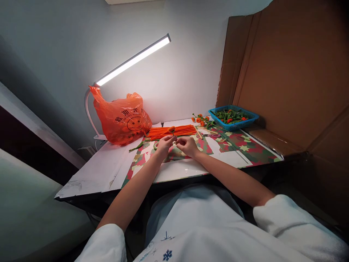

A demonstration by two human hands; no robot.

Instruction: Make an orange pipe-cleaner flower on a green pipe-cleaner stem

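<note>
Fingers (169, 139) of left hand (164, 143) pinched on small orange fuzzy flower on thin stem (171, 129), flower head poking up just above fingertips. Right hand (188, 146) fingers curled, tips meeting left ones at stem base; grip there too small to tell. Both hands low over bench (89, 174), above red-green camouflage paper sheet (245, 145). Just beyond fingers: bundle of orange fuzzy wire stems (182, 130). Beyond, left: crumpled orange plastic bag (122, 120). Well right: blue plastic basket (231, 127). White bar lamp (133, 60) glowing overhead.
</note>
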